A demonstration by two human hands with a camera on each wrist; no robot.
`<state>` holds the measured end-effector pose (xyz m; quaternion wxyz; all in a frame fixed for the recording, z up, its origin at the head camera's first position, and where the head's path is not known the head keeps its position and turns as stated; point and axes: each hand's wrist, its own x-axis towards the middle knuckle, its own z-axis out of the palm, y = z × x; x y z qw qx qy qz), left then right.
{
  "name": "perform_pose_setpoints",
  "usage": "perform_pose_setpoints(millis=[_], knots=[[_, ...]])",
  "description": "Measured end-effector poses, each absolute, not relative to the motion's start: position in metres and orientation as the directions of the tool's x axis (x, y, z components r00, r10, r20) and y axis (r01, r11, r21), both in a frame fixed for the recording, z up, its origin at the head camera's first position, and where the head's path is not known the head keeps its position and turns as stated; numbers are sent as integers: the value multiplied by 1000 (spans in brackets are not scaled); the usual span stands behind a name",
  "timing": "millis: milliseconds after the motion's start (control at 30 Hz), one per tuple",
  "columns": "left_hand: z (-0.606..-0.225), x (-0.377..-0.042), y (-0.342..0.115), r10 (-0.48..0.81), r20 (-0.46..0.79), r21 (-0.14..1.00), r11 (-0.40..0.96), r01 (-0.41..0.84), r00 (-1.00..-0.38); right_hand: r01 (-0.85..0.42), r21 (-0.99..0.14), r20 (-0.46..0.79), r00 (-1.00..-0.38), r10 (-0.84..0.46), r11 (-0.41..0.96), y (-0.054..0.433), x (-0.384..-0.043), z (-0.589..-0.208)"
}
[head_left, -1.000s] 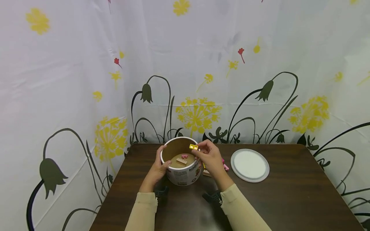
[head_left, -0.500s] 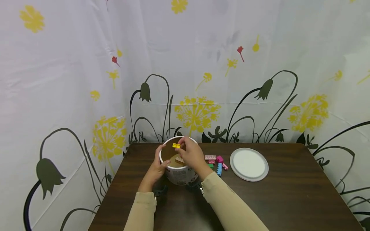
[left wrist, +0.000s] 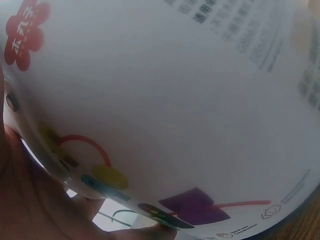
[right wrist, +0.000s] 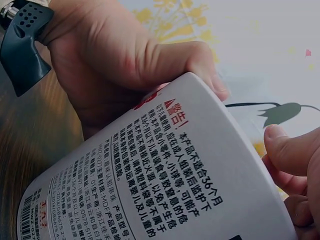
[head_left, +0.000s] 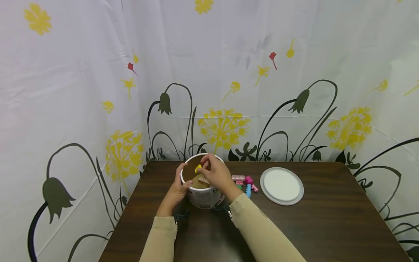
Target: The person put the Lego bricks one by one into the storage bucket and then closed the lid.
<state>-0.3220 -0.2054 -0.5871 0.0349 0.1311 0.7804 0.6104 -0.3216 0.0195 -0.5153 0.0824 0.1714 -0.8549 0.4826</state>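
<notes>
A white round tub (head_left: 204, 199) with printed sides stands on the table, its mouth facing up. My left hand (head_left: 178, 189) grips its left side, thumb over the rim; the left wrist view shows those fingers (left wrist: 30, 190) against the tub's printed wall (left wrist: 175, 115). Over the tub's mouth, my right hand (head_left: 216, 175) pinches a small yellow toy brick (head_left: 198, 168). Below it, a tan brick (head_left: 203, 181) lies on the tub's floor, partly hidden by the right hand. In the right wrist view, the right fingertips (right wrist: 290, 155) are beyond the tub's rim; the brick is hidden there.
Right of the tub lie several toy bricks: a light pink one (head_left: 238, 178), a magenta one (head_left: 248, 180), a blue one (head_left: 248, 190), and a green one partly hidden. Farther right is a round white lid (head_left: 282, 186). A flower-patterned curtain (head_left: 222, 91) hangs behind the dark table (head_left: 327, 218).
My right hand has moved left from the tub's right rim to over its mouth, carrying the yellow brick, which has since turned and dipped slightly. The left hand keeps its grip.
</notes>
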Motion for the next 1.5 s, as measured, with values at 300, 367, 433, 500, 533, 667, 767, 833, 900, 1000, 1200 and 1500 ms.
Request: perform_pose_setpoints(millis=[300, 367, 433, 500, 533, 667, 767, 833, 900, 1000, 1200, 1500], knots=[[-587, -322, -205, 257, 109, 964, 208, 165, -960, -356, -814, 291, -934, -208, 459, 21, -323, -517], [-587, -321, -205, 255, 105, 964, 213, 161, -961, -349, -819, 286, -936, -203, 455, 21, -322, -517], [-587, -321, -205, 250, 102, 962, 221, 159, -963, -352, -823, 291, -936, -200, 446, 21, -322, -517], [-587, -321, -205, 244, 96, 960, 234, 155, -965, -345, -845, 290, -938, -191, 409, 21, -323, -518], [-586, -320, -205, 241, 94, 958, 243, 154, -966, -341, -860, 290, -939, -186, 380, 21, -323, -518], [-585, -320, -205, 246, 92, 956, 249, 154, -965, -324, -910, 283, -942, -183, 259, 25, -325, -517], [-583, -320, -204, 245, 93, 958, 243, 154, -965, -337, -919, 294, -932, -213, 205, 30, -327, -515], [-582, -320, -204, 238, 92, 960, 238, 150, -967, -344, -923, 301, -924, -234, 173, 33, -327, -513], [-581, -319, -204, 231, 93, 958, 245, 151, -969, -344, -929, 306, -921, -241, 135, 37, -326, -512], [-583, -318, -205, 235, 94, 954, 257, 155, -967, -335, -936, 303, -922, -241, 103, 42, -323, -513], [-586, -318, -206, 236, 98, 950, 267, 162, -967, -314, -948, 290, -925, -245, 62, 57, -313, -516], [-585, -318, -205, 238, 110, 950, 260, 172, -965, -260, -964, 243, -950, -199, 64, 101, -302, -520]])
